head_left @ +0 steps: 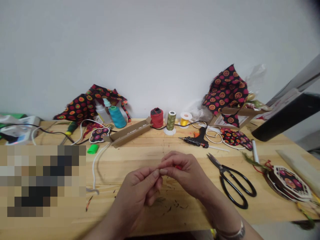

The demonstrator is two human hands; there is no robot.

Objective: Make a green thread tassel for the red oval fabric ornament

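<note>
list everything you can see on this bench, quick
table: 1, pale wood, under all
spools: 4, red, olive, yellow mid back, teal back left
fabric: 2 heaps, black-orange, back left, back right
scissors: 1, black, front right
glue gun: 1, black, centre
tray: 1, brown, back left
cord: 1, white, front left
ornament: 1, hexagon, white-edged, far right
red bit: 1, red, in right hand
left hand: 1, pinched, touching right fingertips
right hand: 1, pinching red bit

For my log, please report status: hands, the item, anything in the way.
Both pinched, left hand and right hand, fingertips meeting. In right hand, small red piece. Beside, apart: scissors.
</note>
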